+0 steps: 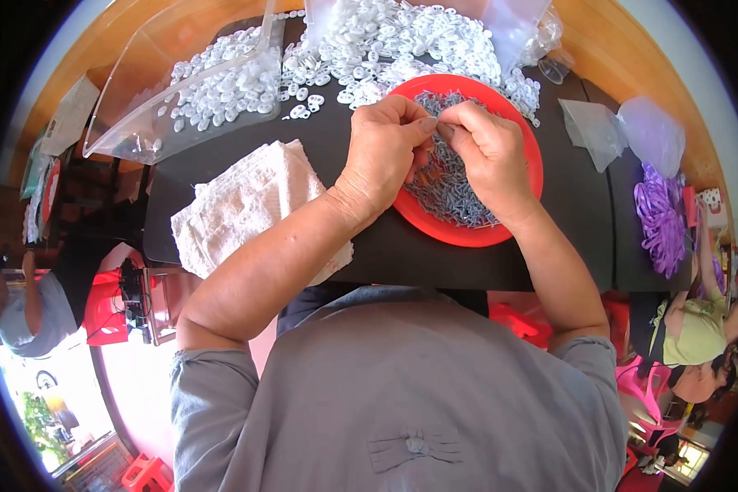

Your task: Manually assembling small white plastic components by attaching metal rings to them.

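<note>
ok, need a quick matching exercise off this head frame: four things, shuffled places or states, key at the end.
1. Red dish
2. White cloth
3. Purple ribbon bundle
4. Clear bin

A. Far left of the picture's top, white oval pieces inside
B. Partly covered in view by the left forearm
C. Below the fingertips of the left hand and right hand, holding grey pieces
D. Right side of the dark table

Pairs: 1-C, 2-B, 3-D, 4-A
</note>
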Demonstrator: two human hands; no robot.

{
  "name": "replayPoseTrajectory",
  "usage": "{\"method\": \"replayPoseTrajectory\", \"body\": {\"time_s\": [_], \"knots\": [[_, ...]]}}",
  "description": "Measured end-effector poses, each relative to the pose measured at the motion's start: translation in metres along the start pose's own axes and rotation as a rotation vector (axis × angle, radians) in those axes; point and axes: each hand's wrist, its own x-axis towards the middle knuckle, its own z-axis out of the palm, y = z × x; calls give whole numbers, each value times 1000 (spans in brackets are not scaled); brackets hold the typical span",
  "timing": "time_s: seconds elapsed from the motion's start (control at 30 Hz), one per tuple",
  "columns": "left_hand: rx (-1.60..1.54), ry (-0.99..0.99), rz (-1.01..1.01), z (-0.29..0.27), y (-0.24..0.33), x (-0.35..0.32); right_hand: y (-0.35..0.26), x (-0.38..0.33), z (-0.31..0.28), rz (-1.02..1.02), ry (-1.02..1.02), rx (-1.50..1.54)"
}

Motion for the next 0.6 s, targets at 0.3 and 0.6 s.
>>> {"method": "replayPoseTrajectory", "body": {"time_s": [0.3,0.6], "knots": [[-54,-37,-7,-3,2,5,10,53,-14,116,-117,-43],[-30,-89,-28,-8,1,6,62,135,33,1,-543,-722]]}}
